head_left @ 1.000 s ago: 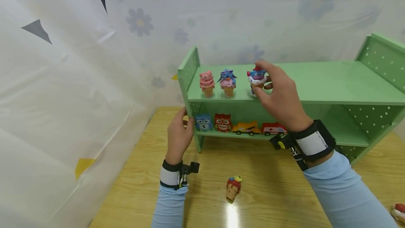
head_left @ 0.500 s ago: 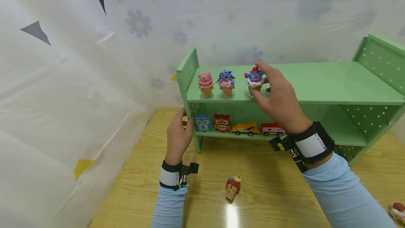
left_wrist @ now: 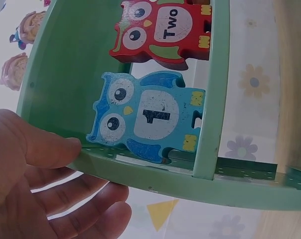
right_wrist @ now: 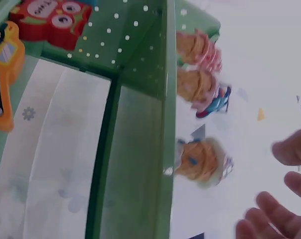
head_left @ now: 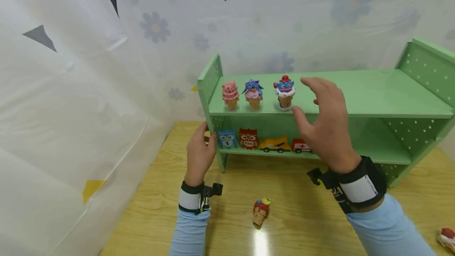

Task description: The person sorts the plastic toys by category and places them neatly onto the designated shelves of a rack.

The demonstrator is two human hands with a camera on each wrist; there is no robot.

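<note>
An ice-cream-cone figure with a blue face and red hat (head_left: pixel 284 93) stands upright on the top board of a green shelf (head_left: pixel 359 94). My right hand (head_left: pixel 328 123) is just to its right, fingers spread and apart from it, holding nothing. To the left stand a pink cone figure (head_left: pixel 230 95) and a cone figure with a blue character on pink ice cream (head_left: pixel 253 94). At the shelf's left side panel my left hand (head_left: pixel 201 154) grips the front edge; in the left wrist view the thumb (left_wrist: pixel 56 152) lies on the edge and the fingers are outside it.
On the lower board stand a blue owl (left_wrist: pixel 145 117), a red owl (left_wrist: pixel 163 30), a yellow tow truck (head_left: pixel 275 144) and a partly covered red ambulance (head_left: pixel 301 145). A cone figure with red topping (head_left: pixel 261 213) lies on the wooden table (head_left: pixel 153 216). Another red-and-white figure (head_left: pixel 446 238) lies at far right.
My right hand has let go of the blue-faced cone figure and drawn back to the right. The figure stays standing on the top board. My left hand keeps its place.
</note>
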